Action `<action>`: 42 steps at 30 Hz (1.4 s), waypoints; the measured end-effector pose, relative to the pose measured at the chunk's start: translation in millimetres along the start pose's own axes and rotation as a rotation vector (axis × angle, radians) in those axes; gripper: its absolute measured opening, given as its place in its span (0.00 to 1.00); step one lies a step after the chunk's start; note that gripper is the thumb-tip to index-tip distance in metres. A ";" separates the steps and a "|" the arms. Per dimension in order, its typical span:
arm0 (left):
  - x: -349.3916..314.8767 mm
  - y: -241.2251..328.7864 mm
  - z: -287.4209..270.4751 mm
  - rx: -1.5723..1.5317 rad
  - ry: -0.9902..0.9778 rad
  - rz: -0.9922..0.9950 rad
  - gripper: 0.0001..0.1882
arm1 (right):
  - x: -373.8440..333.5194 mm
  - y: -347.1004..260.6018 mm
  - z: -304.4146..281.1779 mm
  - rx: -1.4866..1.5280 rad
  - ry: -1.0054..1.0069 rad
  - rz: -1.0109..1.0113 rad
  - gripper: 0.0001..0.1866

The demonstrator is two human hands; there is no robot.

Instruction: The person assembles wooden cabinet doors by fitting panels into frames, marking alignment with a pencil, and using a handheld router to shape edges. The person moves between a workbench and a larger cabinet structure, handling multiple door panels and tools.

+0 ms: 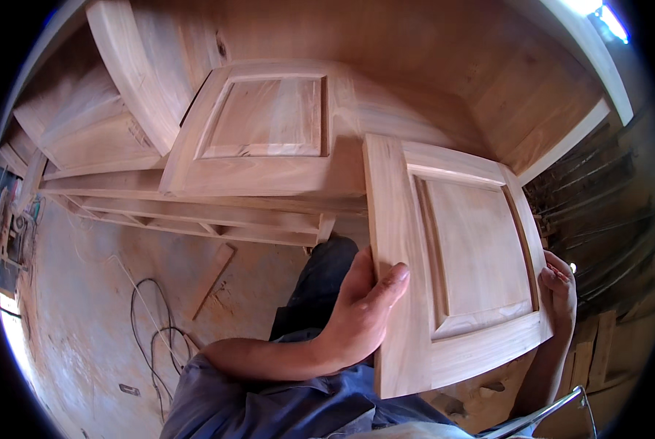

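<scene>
Between my two hands I hold up a raw wooden cabinet door [481, 252] with a raised centre panel, tilted in front of me. My left hand [364, 307] is closed on its left edge, the thumb lying over the front face and the other fingers hidden behind. On the far side, my right hand [559, 289] grips the right edge near its lower corner, fingertips curled round it. A second, similar panelled door [258, 164] lies flat on the cabinet's wooden shelf, just beyond and left of the held one.
A large unfinished wooden cabinet [408, 36] spans the space ahead, with open lower compartments [196, 212]. On the dusty floor at left are a dark cable [152, 333] and a loose board [214, 282]. Wood offcuts [594, 347] stand at the lower right.
</scene>
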State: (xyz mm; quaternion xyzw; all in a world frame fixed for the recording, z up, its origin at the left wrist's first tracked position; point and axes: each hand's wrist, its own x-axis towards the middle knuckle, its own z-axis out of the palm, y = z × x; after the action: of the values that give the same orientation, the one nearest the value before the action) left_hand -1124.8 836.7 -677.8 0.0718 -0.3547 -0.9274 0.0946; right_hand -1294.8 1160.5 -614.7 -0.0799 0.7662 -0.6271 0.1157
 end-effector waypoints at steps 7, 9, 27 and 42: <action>1.1 -17.7 -10.9 0.099 0.001 0.032 0.19 | 2.0 14.9 -1.6 -0.077 -0.009 0.005 0.28; 0.1 -16.8 -14.4 0.079 -0.010 0.045 0.20 | 5.3 22.7 -3.7 -0.064 -0.031 0.007 0.27; 23.0 -7.8 -18.7 0.096 -0.053 -0.005 0.19 | 13.8 6.7 -0.9 -0.181 0.161 0.086 0.17; 96.1 16.4 -103.1 -0.123 0.179 0.284 0.29 | 50.1 44.1 47.6 -0.296 0.096 0.049 0.17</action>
State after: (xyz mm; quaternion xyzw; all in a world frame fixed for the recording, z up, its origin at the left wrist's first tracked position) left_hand -1195.5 736.6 -749.2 0.0972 -0.2938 -0.9147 0.2598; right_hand -1328.7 1111.0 -670.7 -0.0476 0.8565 -0.5076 0.0811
